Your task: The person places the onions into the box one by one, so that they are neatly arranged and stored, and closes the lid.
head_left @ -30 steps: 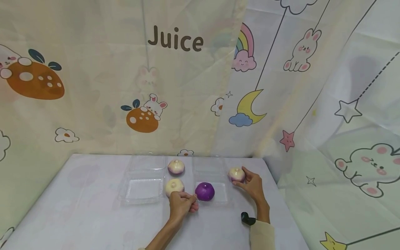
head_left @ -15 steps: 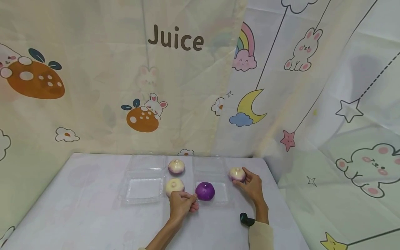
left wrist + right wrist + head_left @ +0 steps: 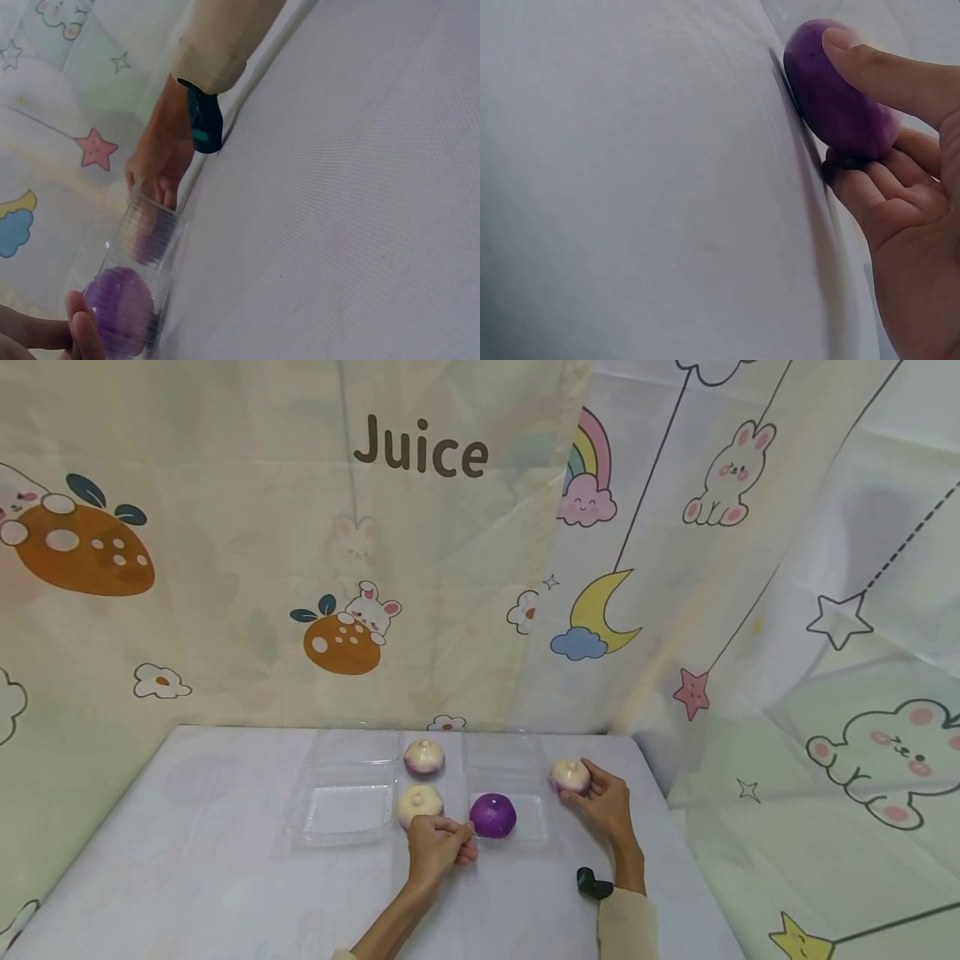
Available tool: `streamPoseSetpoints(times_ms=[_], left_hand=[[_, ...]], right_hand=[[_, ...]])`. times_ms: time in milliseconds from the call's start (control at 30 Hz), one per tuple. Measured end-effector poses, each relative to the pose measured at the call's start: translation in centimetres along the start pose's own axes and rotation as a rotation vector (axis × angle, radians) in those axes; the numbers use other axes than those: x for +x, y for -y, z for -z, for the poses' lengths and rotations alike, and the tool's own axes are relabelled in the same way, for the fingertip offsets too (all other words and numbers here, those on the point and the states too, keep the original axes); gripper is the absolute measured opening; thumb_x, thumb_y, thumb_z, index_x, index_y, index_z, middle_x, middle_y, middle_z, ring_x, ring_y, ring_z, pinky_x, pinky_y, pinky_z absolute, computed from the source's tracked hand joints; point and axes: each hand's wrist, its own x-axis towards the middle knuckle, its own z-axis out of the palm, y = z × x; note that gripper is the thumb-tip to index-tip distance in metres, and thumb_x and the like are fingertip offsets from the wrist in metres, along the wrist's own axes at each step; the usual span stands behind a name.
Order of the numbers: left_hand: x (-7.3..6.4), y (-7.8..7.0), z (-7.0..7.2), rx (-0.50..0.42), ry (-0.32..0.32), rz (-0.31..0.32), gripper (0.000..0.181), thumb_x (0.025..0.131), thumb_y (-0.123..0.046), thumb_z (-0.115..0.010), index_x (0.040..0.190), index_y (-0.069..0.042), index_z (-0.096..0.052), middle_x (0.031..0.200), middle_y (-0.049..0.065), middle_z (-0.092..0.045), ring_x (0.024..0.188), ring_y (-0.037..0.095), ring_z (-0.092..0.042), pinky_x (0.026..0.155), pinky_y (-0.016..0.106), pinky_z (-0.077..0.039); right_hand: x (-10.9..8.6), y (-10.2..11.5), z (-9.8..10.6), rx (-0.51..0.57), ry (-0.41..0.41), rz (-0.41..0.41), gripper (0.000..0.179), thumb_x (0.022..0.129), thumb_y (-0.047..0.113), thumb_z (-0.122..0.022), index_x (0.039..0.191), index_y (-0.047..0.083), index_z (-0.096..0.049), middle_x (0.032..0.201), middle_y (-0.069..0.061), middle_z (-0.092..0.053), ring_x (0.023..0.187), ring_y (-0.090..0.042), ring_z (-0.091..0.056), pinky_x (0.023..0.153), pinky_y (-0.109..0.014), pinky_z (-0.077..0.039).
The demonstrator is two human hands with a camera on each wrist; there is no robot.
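Observation:
In the head view my right hand (image 3: 609,802) holds an onion (image 3: 570,775), pale on top and purple lower down, beside a clear plastic container (image 3: 534,817). The right wrist view shows the thumb on this onion's purple side (image 3: 832,97) and fingers beneath it, close to the table. A deep purple onion (image 3: 492,816) sits in the container's near left part. My left hand (image 3: 438,852) pinches the container's near left edge, with its fingers (image 3: 88,337) right by the purple onion. Partly behind that hand stands another pale onion (image 3: 420,806).
One more pale onion (image 3: 424,757) stands farther back, between the two containers. To the left lies a second clear container (image 3: 347,814) with its lid (image 3: 356,749) folded back. A printed curtain (image 3: 450,568) hangs behind the white table (image 3: 187,860).

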Motion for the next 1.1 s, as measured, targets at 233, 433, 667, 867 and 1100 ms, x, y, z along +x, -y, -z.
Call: streamPoseSetpoints(times_ms=[233,433,667,867,1100], left_hand=[[0.1,-0.1,0.0,0.001,-0.002,-0.009,0.018,0.097,-0.003,-0.078,0.087,0.012,-0.077,0.069,0.017,-0.077,0.053,0.011,-0.072,0.053,0.024,-0.065],[0.1,-0.1,-0.1,0.003,-0.002,-0.004,0.018,0.097,-0.003,-0.078,0.087,0.012,-0.076,0.067,0.016,-0.077,0.052,0.01,-0.072,0.053,0.025,-0.065],[0.1,0.0,-0.1,0.0,-0.004,0.002,0.018,0.096,-0.003,-0.078,0.086,0.012,-0.076,0.066,0.015,-0.077,0.052,0.01,-0.071,0.052,0.025,-0.065],[0.1,0.0,0.0,-0.015,0.003,0.0,0.019,0.096,-0.003,-0.078,0.086,0.012,-0.076,0.065,0.014,-0.076,0.051,0.01,-0.071,0.052,0.024,-0.065],[0.0,-0.1,0.0,-0.014,0.001,-0.001,0.019,0.096,-0.003,-0.078,0.086,0.013,-0.076,0.066,0.015,-0.077,0.052,0.01,-0.071,0.052,0.023,-0.064]], right_hand=[[0.0,0.1,-0.1,0.097,0.002,-0.023,0.084,0.082,-0.007,-0.091,0.156,-0.007,-0.052,0.16,-0.031,-0.051,0.15,-0.043,-0.05,0.113,-0.035,-0.05],[-0.3,-0.2,-0.2,0.219,-0.013,-0.061,0.082,0.083,-0.013,-0.088,0.156,-0.008,-0.052,0.161,-0.032,-0.05,0.152,-0.043,-0.048,0.109,-0.023,-0.054],[-0.6,-0.8,0.0,0.287,-0.026,-0.109,0.084,0.083,-0.01,-0.089,0.158,-0.005,-0.051,0.164,-0.028,-0.049,0.155,-0.038,-0.045,0.106,-0.014,-0.054],[-0.5,-1.3,0.1,0.306,-0.04,-0.117,0.084,0.081,-0.009,-0.091,0.157,-0.004,-0.054,0.163,-0.024,-0.052,0.153,-0.031,-0.048,0.105,-0.013,-0.055],[-0.6,-1.6,0.1,0.353,-0.03,-0.115,0.082,0.081,-0.012,-0.089,0.155,-0.006,-0.054,0.161,-0.027,-0.053,0.138,-0.006,-0.062,0.103,-0.014,-0.058]])
